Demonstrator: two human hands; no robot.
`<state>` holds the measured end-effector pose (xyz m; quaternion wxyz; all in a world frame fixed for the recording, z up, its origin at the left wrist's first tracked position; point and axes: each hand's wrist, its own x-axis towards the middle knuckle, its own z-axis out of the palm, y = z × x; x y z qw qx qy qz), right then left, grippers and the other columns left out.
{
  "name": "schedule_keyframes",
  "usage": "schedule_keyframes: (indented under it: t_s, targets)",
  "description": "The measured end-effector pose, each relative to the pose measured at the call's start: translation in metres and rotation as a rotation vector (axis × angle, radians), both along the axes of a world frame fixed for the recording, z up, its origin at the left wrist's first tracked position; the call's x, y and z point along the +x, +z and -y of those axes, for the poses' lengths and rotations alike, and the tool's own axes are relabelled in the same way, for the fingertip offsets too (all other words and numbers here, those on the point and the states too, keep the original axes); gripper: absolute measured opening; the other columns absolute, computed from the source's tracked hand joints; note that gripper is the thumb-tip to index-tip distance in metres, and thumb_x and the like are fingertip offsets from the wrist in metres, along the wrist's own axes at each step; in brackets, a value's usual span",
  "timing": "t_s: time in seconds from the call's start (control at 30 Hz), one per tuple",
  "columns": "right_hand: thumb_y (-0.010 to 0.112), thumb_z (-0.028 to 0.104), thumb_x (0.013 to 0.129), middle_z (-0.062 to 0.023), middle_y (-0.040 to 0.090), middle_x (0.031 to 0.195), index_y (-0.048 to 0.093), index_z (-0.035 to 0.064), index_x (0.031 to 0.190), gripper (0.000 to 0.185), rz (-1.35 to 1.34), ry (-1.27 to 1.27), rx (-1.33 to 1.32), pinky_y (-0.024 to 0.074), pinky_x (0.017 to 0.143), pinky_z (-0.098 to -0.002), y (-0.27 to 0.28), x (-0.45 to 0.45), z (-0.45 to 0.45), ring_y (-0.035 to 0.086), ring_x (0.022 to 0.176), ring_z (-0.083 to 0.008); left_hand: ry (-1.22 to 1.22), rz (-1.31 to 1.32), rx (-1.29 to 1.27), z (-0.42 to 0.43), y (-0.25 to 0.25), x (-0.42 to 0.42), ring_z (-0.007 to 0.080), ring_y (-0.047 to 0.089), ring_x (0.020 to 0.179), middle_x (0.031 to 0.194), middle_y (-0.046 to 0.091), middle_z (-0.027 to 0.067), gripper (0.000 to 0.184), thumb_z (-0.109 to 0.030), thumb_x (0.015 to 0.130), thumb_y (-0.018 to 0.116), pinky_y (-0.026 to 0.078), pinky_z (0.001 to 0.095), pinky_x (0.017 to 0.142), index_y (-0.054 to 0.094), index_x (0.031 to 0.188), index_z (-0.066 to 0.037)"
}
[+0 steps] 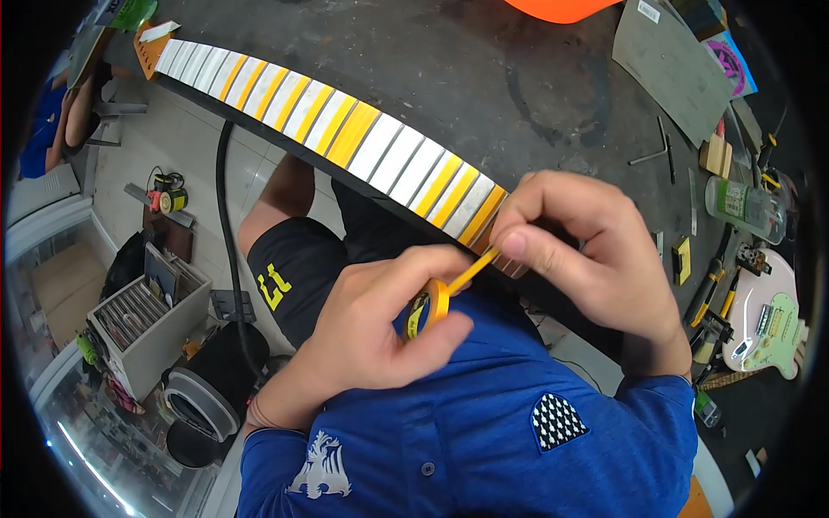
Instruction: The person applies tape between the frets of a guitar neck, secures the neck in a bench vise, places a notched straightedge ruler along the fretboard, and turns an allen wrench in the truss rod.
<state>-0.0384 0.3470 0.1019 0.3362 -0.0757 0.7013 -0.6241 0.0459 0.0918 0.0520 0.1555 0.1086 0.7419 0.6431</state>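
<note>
A long guitar neck (380,154) lies along the table's near edge, its fretboard covered by white and yellow tape strips between the frets. My left hand (371,315) is closed round a roll of yellow tape (440,301), below the neck. From the roll a short yellow tail runs up to my right hand (574,250), whose thumb and forefinger pinch its end beside the right end of the neck. The headstock (147,53) points to the upper left.
On the dark table (414,52) are an orange object (561,7), a grey sheet (673,69), a clear bottle (747,210) and hand tools. A pink guitar body (753,332) lies at the right. Another person (52,129) is at the far left.
</note>
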Motion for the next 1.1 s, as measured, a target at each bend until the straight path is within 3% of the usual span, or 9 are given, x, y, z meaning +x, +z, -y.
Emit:
schedule_keyframes:
  t_s: [0.1,0.3,0.4,0.6,1.1]
  targets:
    - [0.078,0.012,0.112,-0.0073,0.077,0.099,0.078,-0.0029,0.107,0.016,-0.283,0.023,0.173,0.0565,0.085,-0.033,-0.012,-0.012,-0.004,0.073,0.093,-0.0157,-0.084,0.243,-0.114,0.0,0.0,-0.004,0.0189,0.086,0.101,0.106,0.088,0.0151,0.026,-0.012,0.117,0.066,0.066,0.0323,0.093,0.081,0.125,0.007]
    - [0.078,0.012,0.111,-0.0082,0.075,0.097,0.078,-0.0024,0.105,0.015,-0.388,-0.016,0.255,0.0549,0.086,-0.0345,-0.03,-0.022,-0.007,0.071,0.094,-0.0185,0.13,0.293,0.003,-0.019,-0.004,-0.007,0.0184,0.082,0.086,0.101,0.086,0.0151,0.012,-0.007,0.113,0.075,0.062,0.0311,0.081,0.076,0.111,0.005]
    - [0.078,0.011,0.11,-0.0087,0.075,0.097,0.078,-0.0021,0.105,0.014,-0.417,-0.004,0.26,0.0547,0.086,-0.0348,-0.034,-0.025,-0.008,0.071,0.094,-0.0193,0.293,0.415,0.237,-0.031,-0.011,0.003,0.0152,0.081,0.094,0.106,0.087,0.0133,0.007,-0.003,0.114,0.074,0.063,0.0302,0.086,0.075,0.112,0.004]
    - [0.077,0.01,0.11,-0.0083,0.076,0.096,0.079,-0.0019,0.105,0.013,-0.395,-0.002,0.27,0.0551,0.084,-0.0352,-0.037,-0.025,-0.009,0.071,0.092,-0.0197,0.259,0.326,0.229,-0.029,-0.022,0.004,0.0129,0.08,0.101,0.108,0.086,0.0122,0.004,0.0,0.114,0.071,0.061,0.0285,0.092,0.074,0.111,0.002]
    - [0.078,0.01,0.11,-0.0084,0.076,0.096,0.079,-0.0022,0.104,0.014,-0.391,0.017,0.297,0.0557,0.084,-0.0352,-0.038,-0.026,-0.009,0.072,0.091,-0.0197,0.195,0.248,0.124,-0.024,-0.018,-0.003,0.0114,0.079,0.093,0.103,0.086,0.0112,0.006,0.0,0.112,0.073,0.061,0.0278,0.086,0.075,0.107,0.002]
